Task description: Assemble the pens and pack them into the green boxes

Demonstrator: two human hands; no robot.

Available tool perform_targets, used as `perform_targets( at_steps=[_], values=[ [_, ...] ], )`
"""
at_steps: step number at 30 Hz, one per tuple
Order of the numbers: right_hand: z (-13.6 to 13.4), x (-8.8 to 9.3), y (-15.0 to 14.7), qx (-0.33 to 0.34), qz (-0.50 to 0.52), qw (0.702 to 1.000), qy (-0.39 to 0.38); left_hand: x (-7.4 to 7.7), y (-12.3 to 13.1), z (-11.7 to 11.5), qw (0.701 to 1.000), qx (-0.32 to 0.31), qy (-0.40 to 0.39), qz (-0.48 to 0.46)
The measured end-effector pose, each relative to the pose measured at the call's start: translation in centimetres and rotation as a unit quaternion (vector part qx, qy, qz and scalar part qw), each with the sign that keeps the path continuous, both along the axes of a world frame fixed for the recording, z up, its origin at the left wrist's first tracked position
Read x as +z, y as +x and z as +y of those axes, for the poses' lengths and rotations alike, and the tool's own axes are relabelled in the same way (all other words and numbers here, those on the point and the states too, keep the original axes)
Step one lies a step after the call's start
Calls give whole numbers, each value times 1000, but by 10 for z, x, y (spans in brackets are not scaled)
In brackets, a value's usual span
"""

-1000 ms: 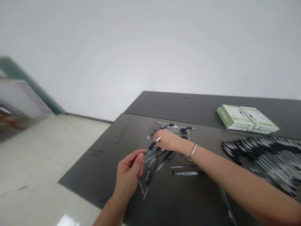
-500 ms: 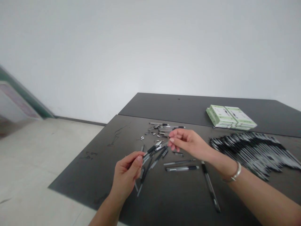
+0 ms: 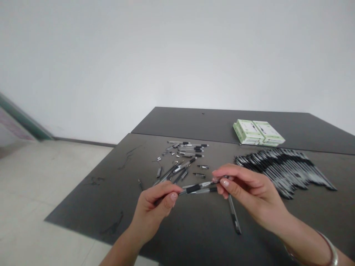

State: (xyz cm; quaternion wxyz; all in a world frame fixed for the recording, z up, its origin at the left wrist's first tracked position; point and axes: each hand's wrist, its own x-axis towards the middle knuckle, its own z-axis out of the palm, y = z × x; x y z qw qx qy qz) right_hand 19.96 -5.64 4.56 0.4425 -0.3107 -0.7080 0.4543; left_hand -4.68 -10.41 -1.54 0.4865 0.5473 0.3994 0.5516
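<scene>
My left hand is closed, with thumb and forefinger pinching the rear of a clear-barrelled pen that has a black grip. The pen points right, its front end reaching the fingertips of my right hand. Those fingers are pinched together around a small dark piece at the pen's tip; most of it is hidden, so its kind is unclear. Below the held pen lies another pen on the table. A capped pen lies beneath my right hand.
Loose pen barrels and refills lie scattered behind my left hand, with small metal tips and pen caps among them. A wide row of pens covers the right side. Green-and-white boxes are stacked on the far black table.
My right hand has moved toward me and right from the loose parts, and its fingers now meet the pen's front end. The pen in my left hand has turned to lie more level.
</scene>
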Motion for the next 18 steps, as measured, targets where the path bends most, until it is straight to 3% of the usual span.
perform_targets(
  at_steps=[6,13,18],
  values=[
    [-5,3,3,-43,-76,994,63,7,3,-2,996,37,10,80],
    [-4,2,3,-17,-132,982,131,25,14,-1,985,47,55,155],
    [-2,-6,0,-9,-109,987,121,23,20,2,985,44,59,154]
  ],
)
